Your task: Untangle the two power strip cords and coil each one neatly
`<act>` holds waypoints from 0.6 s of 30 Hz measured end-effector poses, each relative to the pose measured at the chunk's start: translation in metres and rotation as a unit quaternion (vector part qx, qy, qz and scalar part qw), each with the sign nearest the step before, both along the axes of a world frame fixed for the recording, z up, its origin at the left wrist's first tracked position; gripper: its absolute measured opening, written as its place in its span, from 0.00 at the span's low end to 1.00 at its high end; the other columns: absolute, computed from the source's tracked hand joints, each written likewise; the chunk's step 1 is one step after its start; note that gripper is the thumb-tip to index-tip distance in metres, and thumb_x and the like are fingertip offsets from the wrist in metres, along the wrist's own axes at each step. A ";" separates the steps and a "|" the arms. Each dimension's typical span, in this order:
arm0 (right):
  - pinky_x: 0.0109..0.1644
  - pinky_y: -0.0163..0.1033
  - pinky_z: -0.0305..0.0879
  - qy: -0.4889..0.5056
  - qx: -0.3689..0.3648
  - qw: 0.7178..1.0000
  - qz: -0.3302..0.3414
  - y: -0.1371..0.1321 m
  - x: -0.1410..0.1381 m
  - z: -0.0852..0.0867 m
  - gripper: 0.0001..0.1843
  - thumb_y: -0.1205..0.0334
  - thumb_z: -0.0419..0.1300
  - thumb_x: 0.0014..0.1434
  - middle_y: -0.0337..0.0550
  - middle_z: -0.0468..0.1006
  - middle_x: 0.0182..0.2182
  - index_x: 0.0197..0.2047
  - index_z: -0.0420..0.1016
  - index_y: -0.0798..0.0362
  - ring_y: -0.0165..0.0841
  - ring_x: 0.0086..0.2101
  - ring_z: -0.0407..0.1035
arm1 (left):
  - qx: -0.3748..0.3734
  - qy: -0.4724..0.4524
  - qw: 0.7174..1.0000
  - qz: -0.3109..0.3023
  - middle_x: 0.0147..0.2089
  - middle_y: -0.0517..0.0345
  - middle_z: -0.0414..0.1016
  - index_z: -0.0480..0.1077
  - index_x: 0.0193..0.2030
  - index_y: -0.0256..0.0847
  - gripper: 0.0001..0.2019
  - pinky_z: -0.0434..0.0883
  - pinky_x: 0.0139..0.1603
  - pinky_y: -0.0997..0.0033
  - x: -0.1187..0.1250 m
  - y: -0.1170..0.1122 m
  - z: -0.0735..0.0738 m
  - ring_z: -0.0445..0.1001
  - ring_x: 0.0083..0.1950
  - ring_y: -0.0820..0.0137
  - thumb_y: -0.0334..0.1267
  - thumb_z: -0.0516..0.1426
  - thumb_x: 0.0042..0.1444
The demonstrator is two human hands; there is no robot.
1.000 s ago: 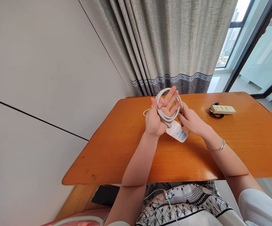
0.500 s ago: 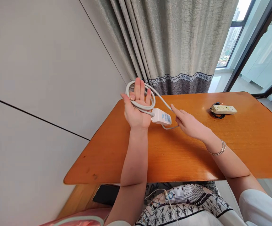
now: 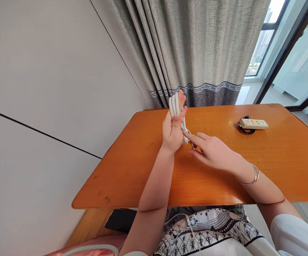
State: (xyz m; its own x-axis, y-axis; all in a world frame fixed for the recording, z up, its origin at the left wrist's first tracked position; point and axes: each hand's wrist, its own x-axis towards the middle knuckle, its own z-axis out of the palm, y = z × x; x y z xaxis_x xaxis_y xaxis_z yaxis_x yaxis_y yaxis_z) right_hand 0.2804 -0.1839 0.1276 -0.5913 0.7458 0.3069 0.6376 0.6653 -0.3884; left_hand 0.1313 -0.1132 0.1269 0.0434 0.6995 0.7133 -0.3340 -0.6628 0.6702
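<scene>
My left hand [image 3: 173, 129] is turned side-on above the table, closed round a coil of white power cable [image 3: 173, 105]. Its thumb presses over the loops, and its other fingertips stick up behind them. Just right of the palm, a small white part of the power strip [image 3: 185, 139] shows; the rest is hidden by the hand. My right hand [image 3: 208, 147] is beside it, with the index fingertip against the cable by the left palm. A thin length of cable runs down among the right fingers, which are partly curled.
The orange-brown wooden table [image 3: 132, 170] lies beneath both hands. A cream power strip [image 3: 254, 124] with a black cord rests at its right. Behind hangs a grey curtain [image 3: 210, 53]; a pale wall panel [image 3: 49, 89] stands left. A black phone-like slab [image 3: 120, 220] lies below the table edge.
My left hand has turned side-on, moved right and closed its thumb over the coil. My right hand has drawn in close to it, and the white power strip is now mostly hidden.
</scene>
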 end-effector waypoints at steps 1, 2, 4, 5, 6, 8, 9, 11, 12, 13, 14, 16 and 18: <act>0.45 0.45 0.73 0.046 -0.022 0.998 0.026 0.000 0.001 0.000 0.34 0.65 0.55 0.67 0.54 0.78 0.48 0.74 0.53 0.59 0.36 0.37 0.74 | 0.004 0.002 1.000 0.013 0.71 0.52 0.69 0.76 0.43 0.45 0.24 0.57 0.76 0.47 -0.002 0.000 0.001 0.52 0.79 0.53 0.65 0.58 0.59; 0.45 0.44 0.73 0.092 -0.049 0.993 0.047 0.000 0.002 -0.001 0.37 0.67 0.56 0.66 0.52 0.78 0.48 0.75 0.48 0.57 0.35 0.37 0.74 | 0.005 -0.004 1.000 0.031 0.71 0.51 0.69 0.76 0.43 0.45 0.24 0.57 0.77 0.48 -0.004 0.000 0.002 0.50 0.79 0.53 0.65 0.58 0.58; 0.46 0.42 0.72 0.154 -0.106 0.980 0.074 0.000 0.004 -0.002 0.42 0.69 0.57 0.65 0.48 0.80 0.45 0.76 0.40 0.57 0.34 0.37 0.74 | 0.003 -0.030 0.996 0.080 0.71 0.51 0.68 0.75 0.43 0.45 0.25 0.56 0.77 0.51 -0.011 0.001 0.005 0.48 0.80 0.54 0.67 0.58 0.57; 0.46 0.43 0.72 0.160 -0.127 0.976 0.081 0.001 0.004 -0.003 0.42 0.70 0.57 0.65 0.46 0.80 0.43 0.75 0.40 0.57 0.34 0.37 0.74 | 0.001 -0.045 0.993 0.108 0.72 0.51 0.68 0.75 0.42 0.45 0.26 0.55 0.78 0.52 -0.015 0.001 0.007 0.47 0.80 0.55 0.67 0.58 0.56; 0.46 0.43 0.71 0.148 -0.140 0.975 0.084 0.001 0.004 -0.003 0.38 0.70 0.57 0.65 0.45 0.80 0.41 0.73 0.46 0.57 0.35 0.38 0.74 | -0.001 -0.057 0.989 0.133 0.72 0.52 0.67 0.75 0.42 0.45 0.27 0.54 0.78 0.53 -0.018 0.002 0.009 0.47 0.80 0.55 0.68 0.58 0.55; 0.45 0.43 0.69 0.098 -0.140 0.982 0.078 0.002 0.004 -0.001 0.24 0.70 0.57 0.65 0.44 0.79 0.39 0.63 0.62 0.55 0.35 0.37 0.73 | -0.002 -0.071 0.983 0.168 0.73 0.53 0.66 0.74 0.40 0.45 0.27 0.53 0.79 0.54 -0.025 0.005 0.011 0.47 0.80 0.57 0.69 0.57 0.55; 0.45 0.43 0.68 0.073 -0.129 0.986 0.072 0.002 0.004 0.000 0.17 0.71 0.56 0.66 0.44 0.78 0.38 0.57 0.67 0.55 0.35 0.36 0.72 | -0.002 -0.071 0.982 0.173 0.73 0.53 0.66 0.73 0.39 0.45 0.27 0.53 0.79 0.54 -0.027 0.006 0.012 0.47 0.80 0.57 0.69 0.57 0.56; 0.43 0.42 0.67 0.045 -0.096 0.992 0.063 0.002 0.005 0.003 0.13 0.72 0.52 0.67 0.44 0.76 0.36 0.52 0.71 0.55 0.34 0.34 0.69 | -0.006 -0.058 0.986 0.159 0.73 0.53 0.65 0.74 0.39 0.45 0.26 0.54 0.78 0.55 -0.028 0.007 0.012 0.48 0.80 0.57 0.68 0.58 0.55; 0.43 0.41 0.66 0.039 -0.076 0.994 0.064 0.002 0.007 0.005 0.15 0.73 0.51 0.68 0.43 0.75 0.36 0.54 0.72 0.55 0.33 0.33 0.68 | -0.011 -0.048 0.988 0.145 0.73 0.52 0.65 0.74 0.40 0.45 0.26 0.55 0.78 0.55 -0.027 0.007 0.011 0.49 0.80 0.56 0.68 0.58 0.55; 0.42 0.41 0.66 0.036 -0.054 0.996 0.068 0.001 0.009 0.006 0.18 0.73 0.49 0.69 0.43 0.74 0.35 0.57 0.72 0.55 0.33 0.33 0.67 | -0.019 -0.038 0.991 0.129 0.73 0.51 0.65 0.75 0.41 0.44 0.27 0.56 0.77 0.54 -0.027 0.006 0.011 0.51 0.79 0.55 0.68 0.59 0.55; 0.42 0.40 0.66 0.035 -0.031 0.996 0.070 0.000 0.011 0.008 0.21 0.73 0.48 0.69 0.43 0.72 0.35 0.60 0.71 0.54 0.33 0.33 0.66 | -0.030 -0.030 0.993 0.111 0.74 0.50 0.65 0.75 0.43 0.44 0.27 0.57 0.76 0.53 -0.025 0.006 0.010 0.53 0.79 0.53 0.67 0.59 0.55; 0.40 0.39 0.67 0.044 0.019 0.996 0.073 -0.001 0.017 0.009 0.24 0.71 0.47 0.70 0.42 0.69 0.34 0.65 0.70 0.53 0.32 0.32 0.64 | -0.057 -0.018 0.996 0.070 0.74 0.48 0.63 0.76 0.46 0.44 0.26 0.63 0.73 0.49 -0.023 0.004 0.008 0.59 0.76 0.49 0.65 0.60 0.56; 0.39 0.38 0.67 0.068 0.074 0.992 0.074 -0.001 0.023 0.009 0.26 0.71 0.45 0.71 0.41 0.67 0.34 0.67 0.70 0.51 0.31 0.31 0.63 | -0.080 0.000 0.996 0.026 0.75 0.49 0.61 0.76 0.49 0.46 0.25 0.72 0.65 0.50 -0.020 0.001 0.006 0.67 0.72 0.47 0.64 0.60 0.57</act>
